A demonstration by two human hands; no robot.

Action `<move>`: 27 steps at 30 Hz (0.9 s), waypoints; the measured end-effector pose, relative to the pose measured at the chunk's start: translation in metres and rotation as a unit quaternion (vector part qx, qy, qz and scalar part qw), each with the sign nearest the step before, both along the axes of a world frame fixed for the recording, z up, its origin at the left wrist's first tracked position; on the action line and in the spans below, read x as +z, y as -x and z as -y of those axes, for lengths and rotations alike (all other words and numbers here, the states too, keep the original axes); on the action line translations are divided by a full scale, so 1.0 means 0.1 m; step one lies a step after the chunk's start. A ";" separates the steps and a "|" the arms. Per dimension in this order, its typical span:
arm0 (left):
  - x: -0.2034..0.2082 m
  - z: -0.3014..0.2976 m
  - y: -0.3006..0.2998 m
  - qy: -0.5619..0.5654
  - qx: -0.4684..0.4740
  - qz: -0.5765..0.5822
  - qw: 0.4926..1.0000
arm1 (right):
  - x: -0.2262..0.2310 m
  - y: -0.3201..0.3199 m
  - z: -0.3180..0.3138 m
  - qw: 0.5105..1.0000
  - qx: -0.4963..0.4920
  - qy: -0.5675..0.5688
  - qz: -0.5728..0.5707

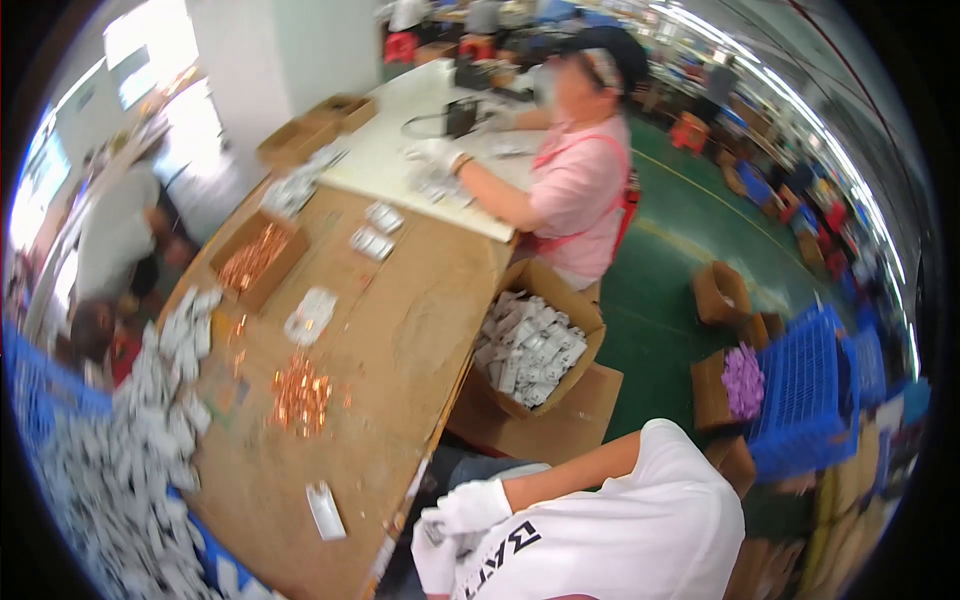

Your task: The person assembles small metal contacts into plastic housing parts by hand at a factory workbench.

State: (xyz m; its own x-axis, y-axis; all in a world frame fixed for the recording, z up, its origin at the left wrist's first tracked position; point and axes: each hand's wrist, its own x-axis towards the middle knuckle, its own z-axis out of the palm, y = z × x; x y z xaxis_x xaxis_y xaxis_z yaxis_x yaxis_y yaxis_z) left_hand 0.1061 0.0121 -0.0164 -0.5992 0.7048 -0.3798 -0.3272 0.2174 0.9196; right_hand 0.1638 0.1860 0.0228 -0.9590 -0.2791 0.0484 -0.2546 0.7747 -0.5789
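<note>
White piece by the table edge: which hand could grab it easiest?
Probably the right hand: it looks empty and lies near the white piece. The left hand already seems to pinch a small part.

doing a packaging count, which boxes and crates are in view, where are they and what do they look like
Open brown cardboard box, at the table's right edge, full of small white parts.
Shallow brown box, upper left of the table, holding copper-coloured pieces.
Brown box on the green floor, right, holding purple pieces.
Blue plastic crate, beside that box, slatted walls.
Empty brown box, on the floor further back.
</note>
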 end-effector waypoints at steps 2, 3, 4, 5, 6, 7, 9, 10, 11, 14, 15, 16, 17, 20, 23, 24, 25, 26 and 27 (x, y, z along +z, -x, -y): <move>0.10 -0.05 -0.02 0.007 -0.019 0.047 0.999 | -0.11 -0.12 -0.04 0.998 -0.029 0.040 0.033; -0.02 -0.03 -0.01 0.024 -0.024 -0.009 0.999 | 0.00 -0.13 -0.02 0.994 -0.064 0.031 0.083; 0.13 -0.06 0.00 0.048 -0.029 -0.031 0.998 | 0.03 -0.10 -0.04 0.988 -0.050 0.027 0.141; 0.04 -0.03 -0.05 0.042 -0.013 0.000 0.999 | 0.00 -0.08 -0.04 0.984 -0.030 0.014 0.177; 0.07 -0.01 -0.07 0.054 -0.024 0.003 0.998 | -0.06 -0.11 -0.03 0.984 -0.008 0.009 0.176; 0.07 -0.01 -0.10 0.054 -0.002 0.005 0.999 | -0.14 -0.13 -0.03 0.991 0.008 0.006 0.136; 0.10 0.07 -0.24 0.030 0.022 0.050 0.998 | -0.22 -0.18 0.02 0.995 0.049 0.001 0.093; 0.02 0.08 -0.29 -0.028 0.047 0.093 0.994 | -0.29 -0.21 0.03 0.995 0.057 -0.004 0.088; 0.00 0.09 -0.29 0.016 0.026 0.033 0.999 | -0.11 -0.19 0.01 0.993 0.048 0.008 0.106; 0.03 0.06 -0.32 0.047 0.042 -0.003 0.998 | -0.17 -0.18 -0.02 0.995 0.080 0.008 0.059; 0.10 0.05 -0.30 0.067 0.040 -0.014 0.997 | -0.15 -0.17 -0.03 0.995 0.069 0.008 0.078; 0.00 0.04 -0.32 0.070 0.049 -0.042 0.995 | -0.10 -0.13 -0.03 0.997 0.070 -0.009 0.039; 0.05 0.00 -0.29 0.034 0.069 -0.040 0.996 | -0.19 -0.15 -0.04 0.996 0.072 -0.057 0.017; 0.47 -0.10 -0.13 0.086 0.105 -0.089 0.987 | 0.22 0.04 -0.08 0.993 0.062 -0.038 -0.090; 0.60 -0.15 -0.04 0.123 0.176 -0.150 0.965 | 0.34 0.13 -0.12 0.995 -0.022 0.062 -0.074; 0.60 -0.14 -0.03 0.120 0.200 -0.164 0.959 | 0.46 0.17 -0.08 0.996 -0.024 0.060 -0.053; 0.61 -0.13 -0.01 0.116 0.224 -0.179 0.951 | 0.56 0.21 -0.05 0.997 -0.026 0.058 -0.033; 0.68 -0.15 0.03 0.127 0.226 -0.157 0.953 | 0.56 0.20 -0.04 0.999 -0.013 0.045 -0.007; 0.71 -0.16 0.05 0.131 0.225 -0.152 0.953 | 0.55 0.20 0.00 0.999 -0.025 0.033 -0.019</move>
State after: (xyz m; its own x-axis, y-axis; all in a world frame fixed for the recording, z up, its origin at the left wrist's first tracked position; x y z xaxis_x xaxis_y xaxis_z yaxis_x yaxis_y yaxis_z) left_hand 0.1013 0.0276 0.0547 -0.9291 0.2552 -0.2676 -0.1681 0.3532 0.9203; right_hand 0.1439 0.1856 0.0779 -0.9686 -0.2266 0.1026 -0.2404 0.7470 -0.6198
